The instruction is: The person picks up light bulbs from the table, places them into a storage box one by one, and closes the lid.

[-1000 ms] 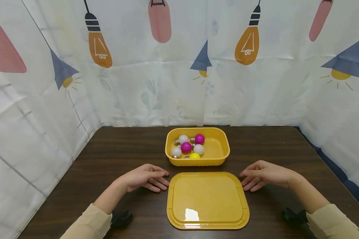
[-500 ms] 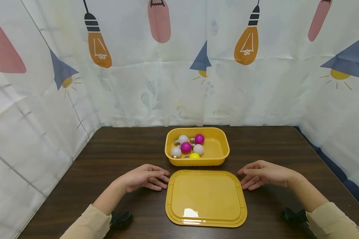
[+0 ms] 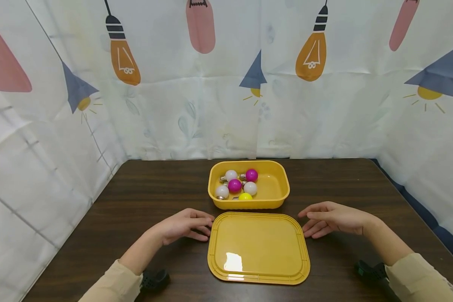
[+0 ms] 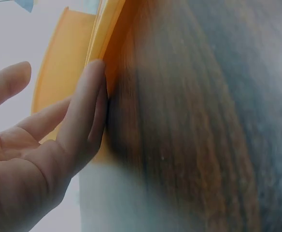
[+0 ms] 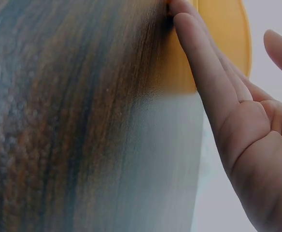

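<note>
A flat yellow lid [image 3: 264, 247] with rounded corners and a ridged rim lies on the table between my hands. At its left edge is my left hand [image 3: 183, 226], palm inward, the fingers extended and loosely bent. In the left wrist view one fingertip [image 4: 95, 72] meets the lid's rim [image 4: 105, 31]. My right hand [image 3: 334, 220] lies along the opposite edge with straight, relaxed fingers, its lower fingertips right at the rim. Both thumbs stand free. Just beyond the lid sits a yellow box [image 3: 249, 204], holding white bulbs [image 3: 251, 188], magenta bulbs [image 3: 234, 186] and a yellow bulb [image 3: 246, 196].
The dark wood-grain table [image 3: 166, 184] extends to both sides of the box. A printed curtain [image 3: 226, 117] hangs behind the table and along its sides. Dark wrist devices sit under the left sleeve [image 3: 113, 281] and the right sleeve [image 3: 419, 272].
The lid has slid away from me toward the box and slightly left, nearly closing the gap between them. My right hand has shifted slightly left with it; my left fingers have bent a little more.
</note>
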Demonstrator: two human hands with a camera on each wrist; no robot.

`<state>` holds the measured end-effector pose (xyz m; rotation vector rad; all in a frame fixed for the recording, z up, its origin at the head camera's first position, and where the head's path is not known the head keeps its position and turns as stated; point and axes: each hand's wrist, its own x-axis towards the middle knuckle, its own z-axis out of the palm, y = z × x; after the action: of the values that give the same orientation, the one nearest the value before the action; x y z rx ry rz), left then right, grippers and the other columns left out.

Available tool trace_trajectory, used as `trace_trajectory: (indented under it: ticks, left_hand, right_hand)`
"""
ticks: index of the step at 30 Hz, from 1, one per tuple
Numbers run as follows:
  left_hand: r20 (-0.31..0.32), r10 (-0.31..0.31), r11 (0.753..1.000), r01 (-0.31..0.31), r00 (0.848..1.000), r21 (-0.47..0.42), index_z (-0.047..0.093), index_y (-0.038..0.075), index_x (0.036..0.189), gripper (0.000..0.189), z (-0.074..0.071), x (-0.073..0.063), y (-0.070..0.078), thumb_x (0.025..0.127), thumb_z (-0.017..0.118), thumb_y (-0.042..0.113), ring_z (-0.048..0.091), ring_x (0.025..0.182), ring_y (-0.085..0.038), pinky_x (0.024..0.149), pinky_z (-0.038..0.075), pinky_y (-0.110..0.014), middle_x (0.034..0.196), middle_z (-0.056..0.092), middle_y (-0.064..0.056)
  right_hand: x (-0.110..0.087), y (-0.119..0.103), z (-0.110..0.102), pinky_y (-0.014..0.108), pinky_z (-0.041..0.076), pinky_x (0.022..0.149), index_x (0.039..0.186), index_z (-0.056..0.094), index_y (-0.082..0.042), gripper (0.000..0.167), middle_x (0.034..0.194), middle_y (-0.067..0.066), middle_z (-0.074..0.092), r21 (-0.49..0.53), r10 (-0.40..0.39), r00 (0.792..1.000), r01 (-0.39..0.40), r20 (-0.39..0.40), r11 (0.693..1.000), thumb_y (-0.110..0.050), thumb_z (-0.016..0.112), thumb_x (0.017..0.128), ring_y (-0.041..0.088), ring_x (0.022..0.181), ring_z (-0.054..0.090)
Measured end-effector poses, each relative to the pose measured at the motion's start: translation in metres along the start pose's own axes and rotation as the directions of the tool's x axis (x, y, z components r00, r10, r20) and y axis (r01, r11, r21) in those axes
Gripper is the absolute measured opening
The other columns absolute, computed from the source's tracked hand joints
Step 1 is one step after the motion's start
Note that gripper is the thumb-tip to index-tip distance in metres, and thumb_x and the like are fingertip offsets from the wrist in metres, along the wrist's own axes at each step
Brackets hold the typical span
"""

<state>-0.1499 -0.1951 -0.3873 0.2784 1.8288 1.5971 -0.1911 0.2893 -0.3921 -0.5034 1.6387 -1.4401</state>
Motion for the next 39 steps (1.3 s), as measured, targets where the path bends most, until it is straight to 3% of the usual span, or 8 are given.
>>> trace_trajectory:
  ticks: [10, 24, 39]
  left_hand:
    - [-0.003, 0.027, 1.0, -0.027, 1.0, -0.012, 0.045, -0.013, 0.144, 0.05, 0.006, -0.001, 0.001, 0.107, 0.059, 0.016, 0.062, 0.115, -0.031, 0.093, 0.057, -0.047, 0.133, 0.057, -0.022]
    - [-0.017, 0.05, 0.997, -0.051, 0.999, -0.059, 0.037, -0.012, 0.145, 0.058, 0.012, 0.001, -0.006, 0.095, 0.067, -0.004, 0.069, 0.1, -0.028, 0.087, 0.06, -0.047, 0.126, 0.055, -0.023]
    - [-0.077, 0.056, 0.996, -0.061, 0.995, -0.062, 0.039, -0.007, 0.145, 0.06, 0.016, 0.001, -0.01, 0.094, 0.071, -0.003, 0.07, 0.092, -0.03, 0.079, 0.062, -0.044, 0.119, 0.059, -0.023]
  right_hand:
    - [-0.001, 0.0, 0.0, 0.047, 0.055, 0.097, 0.149, 0.039, 0.013, 0.048, 0.127, 0.03, 0.062, -0.004, -0.015, 1.0, 0.015, 0.006, 1.0, -0.02, 0.04, 0.114, 0.041, 0.118, 0.063]
    - [0.001, -0.004, 0.0, 0.047, 0.056, 0.095, 0.146, 0.042, 0.014, 0.048, 0.126, 0.029, 0.062, -0.011, -0.007, 1.0, 0.007, -0.004, 1.0, -0.021, 0.042, 0.113, 0.04, 0.117, 0.063]
    - [0.004, -0.002, 0.0, 0.049, 0.057, 0.093, 0.143, 0.048, 0.015, 0.046, 0.129, 0.027, 0.062, -0.009, -0.003, 1.0, 0.003, 0.009, 1.0, -0.02, 0.041, 0.114, 0.037, 0.117, 0.063]
